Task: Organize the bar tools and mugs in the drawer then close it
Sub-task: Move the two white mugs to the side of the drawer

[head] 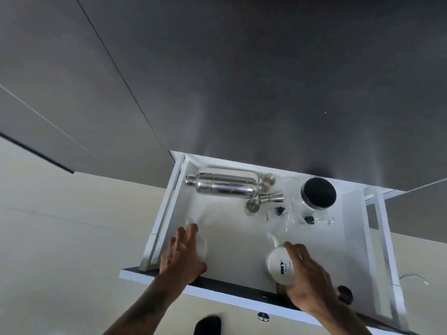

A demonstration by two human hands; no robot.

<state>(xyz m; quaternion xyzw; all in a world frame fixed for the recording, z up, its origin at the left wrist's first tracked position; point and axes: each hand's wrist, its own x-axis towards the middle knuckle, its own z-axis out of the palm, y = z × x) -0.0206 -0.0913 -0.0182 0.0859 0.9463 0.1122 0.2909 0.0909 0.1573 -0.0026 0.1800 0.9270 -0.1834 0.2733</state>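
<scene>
A white drawer (242, 240) stands pulled out below me. My left hand (181, 257) grips a white mug (202, 247) at the drawer's front left. My right hand (307, 279) holds a second white mug with black lettering (281, 264) at the front right, tipped on its side. At the back lies a steel cocktail shaker (225, 183) on its side. Beside it are steel jiggers (263, 199). A glass jar with a black lid (318, 193) stands at the back right. Small clear pourers with black stoppers (308, 220) lie in front of the jar.
Dark grey cabinet fronts (242, 81) rise behind the drawer. The floor (60, 238) is pale beige. The drawer front (217, 290) is white with a small metal knob (263, 316). A white cable (413, 278) lies on the floor to the right.
</scene>
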